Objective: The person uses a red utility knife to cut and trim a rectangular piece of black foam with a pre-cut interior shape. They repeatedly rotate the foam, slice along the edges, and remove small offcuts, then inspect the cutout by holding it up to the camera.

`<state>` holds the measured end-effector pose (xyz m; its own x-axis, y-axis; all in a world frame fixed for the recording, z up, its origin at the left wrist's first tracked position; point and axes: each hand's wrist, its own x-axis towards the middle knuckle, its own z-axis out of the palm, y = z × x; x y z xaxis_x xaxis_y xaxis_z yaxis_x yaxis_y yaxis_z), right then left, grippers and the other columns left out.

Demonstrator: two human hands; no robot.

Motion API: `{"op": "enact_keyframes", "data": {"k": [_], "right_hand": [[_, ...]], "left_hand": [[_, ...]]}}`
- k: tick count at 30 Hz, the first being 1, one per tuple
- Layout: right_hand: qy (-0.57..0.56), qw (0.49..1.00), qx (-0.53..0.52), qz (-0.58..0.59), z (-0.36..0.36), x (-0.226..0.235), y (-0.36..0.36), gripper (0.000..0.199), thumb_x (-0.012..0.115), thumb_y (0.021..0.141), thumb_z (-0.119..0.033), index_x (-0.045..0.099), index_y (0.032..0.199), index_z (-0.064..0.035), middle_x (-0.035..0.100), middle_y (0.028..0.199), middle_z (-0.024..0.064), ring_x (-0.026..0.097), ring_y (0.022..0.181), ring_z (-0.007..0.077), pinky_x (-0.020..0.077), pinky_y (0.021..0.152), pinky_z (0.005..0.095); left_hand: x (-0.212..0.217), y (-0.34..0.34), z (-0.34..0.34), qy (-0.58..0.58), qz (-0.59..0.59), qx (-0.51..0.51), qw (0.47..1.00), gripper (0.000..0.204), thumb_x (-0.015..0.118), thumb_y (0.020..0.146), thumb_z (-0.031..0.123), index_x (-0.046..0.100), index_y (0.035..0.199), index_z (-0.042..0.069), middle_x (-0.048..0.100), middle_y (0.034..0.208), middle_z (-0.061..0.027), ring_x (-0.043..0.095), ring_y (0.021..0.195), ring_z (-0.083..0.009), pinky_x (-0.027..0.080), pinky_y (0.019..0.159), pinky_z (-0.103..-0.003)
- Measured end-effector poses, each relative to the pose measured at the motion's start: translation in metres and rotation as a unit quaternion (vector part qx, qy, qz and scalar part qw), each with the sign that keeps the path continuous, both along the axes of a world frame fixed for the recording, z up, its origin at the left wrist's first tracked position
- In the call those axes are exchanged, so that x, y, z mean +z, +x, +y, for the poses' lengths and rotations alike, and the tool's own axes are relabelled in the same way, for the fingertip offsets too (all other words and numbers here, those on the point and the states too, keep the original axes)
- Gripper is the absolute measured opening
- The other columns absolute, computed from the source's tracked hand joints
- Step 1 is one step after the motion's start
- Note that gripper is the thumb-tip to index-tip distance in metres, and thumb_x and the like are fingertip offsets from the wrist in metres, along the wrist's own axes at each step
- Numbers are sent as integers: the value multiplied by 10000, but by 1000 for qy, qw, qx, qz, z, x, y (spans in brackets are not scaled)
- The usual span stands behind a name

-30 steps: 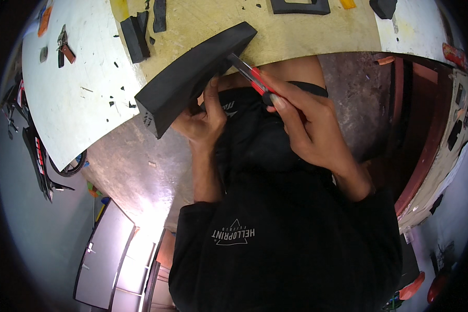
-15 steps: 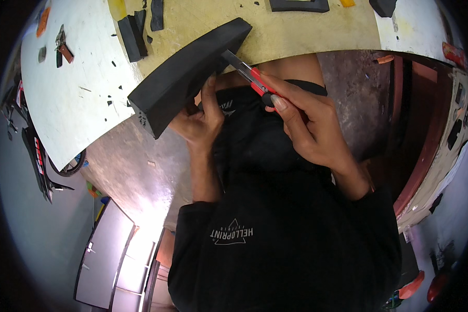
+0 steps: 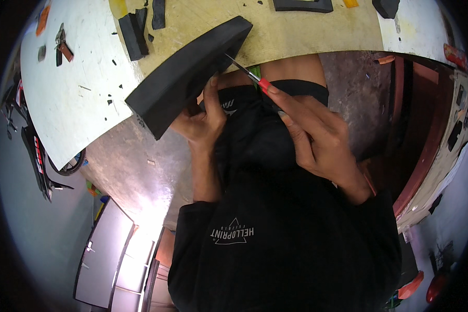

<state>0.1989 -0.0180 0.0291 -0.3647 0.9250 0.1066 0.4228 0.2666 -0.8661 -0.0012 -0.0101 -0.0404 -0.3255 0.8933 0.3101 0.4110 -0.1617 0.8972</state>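
A long, thick block of black foam (image 3: 179, 75) lies slantwise over the table's near edge, its lower left end jutting past it. My left hand (image 3: 204, 115) grips the block from the near side, thumb against its face and the other fingers partly hidden beneath. In my right hand (image 3: 317, 130) is a red utility knife (image 3: 264, 85), its blade out. The blade tip meets the near face of the foam toward its right end. Seen nearly edge-on, the knife shows little of its handle, most of which my fingers cover.
Smaller black foam pieces (image 3: 133, 37) and scattered crumbs lie on the white and yellowish table (image 3: 62, 114). A brown-handled tool (image 3: 63, 49) rests at the left. A black foam frame (image 3: 303, 5) sits at the far edge, near an orange piece (image 3: 350, 3).
My right hand has rolled the knife, so its flat side no longer shows and it appears edge-on. The blade stays at the foam's right part. The left hand has hardly moved.
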Motion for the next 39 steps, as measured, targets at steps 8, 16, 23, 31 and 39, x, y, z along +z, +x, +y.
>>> {"op": "enact_keyframes", "data": {"k": [8, 16, 23, 31, 39], "right_hand": [[7, 997, 4, -76, -4, 4, -1, 432, 625, 863, -9, 594, 1290, -67, 645, 892, 143, 643, 634, 226, 532, 532, 330], [73, 986, -4, -150, -5, -9, -2, 557, 650, 789, -39, 567, 1330, -143, 575, 871, 100, 620, 589, 195, 537, 491, 314], [72, 979, -18, -189, 3, 5, -18, 590, 662, 749, -17, 574, 1320, -134, 538, 815, 98, 610, 579, 199, 511, 478, 310], [26, 996, -47, -72, -12, 5, 7, 439, 625, 850, -20, 585, 1287, -37, 607, 896, 154, 605, 646, 223, 500, 543, 313], [-144, 973, -158, 90, -21, -8, 35, 399, 653, 888, -128, 561, 1219, 74, 615, 880, 96, 556, 747, 143, 454, 689, 278]], "left_hand": [[-1, -1, 0, -1, 2, -8, 1000, 428, 689, 800, -112, 492, 1181, -131, 620, 1100, -201, 649, 966, -252, 551, 812, -304], [-6, -2, 2, 44, 2, -12, 999, 353, 664, 812, -116, 531, 1139, -130, 634, 1078, -213, 661, 946, -268, 552, 845, -336], [-2, -3, 6, 93, 48, -36, 994, 358, 712, 781, -103, 554, 1102, -125, 677, 983, -187, 684, 825, -240, 548, 747, -308], [16, 1, 6, -39, -73, 3, 997, 285, 668, 832, -72, 574, 1099, -101, 631, 1060, -182, 655, 916, -244, 560, 842, -341], [27, 2, 11, -87, -376, 2, 922, 270, 662, 853, -52, 567, 1106, -54, 620, 934, -73, 604, 783, -97, 564, 724, -262]]}}
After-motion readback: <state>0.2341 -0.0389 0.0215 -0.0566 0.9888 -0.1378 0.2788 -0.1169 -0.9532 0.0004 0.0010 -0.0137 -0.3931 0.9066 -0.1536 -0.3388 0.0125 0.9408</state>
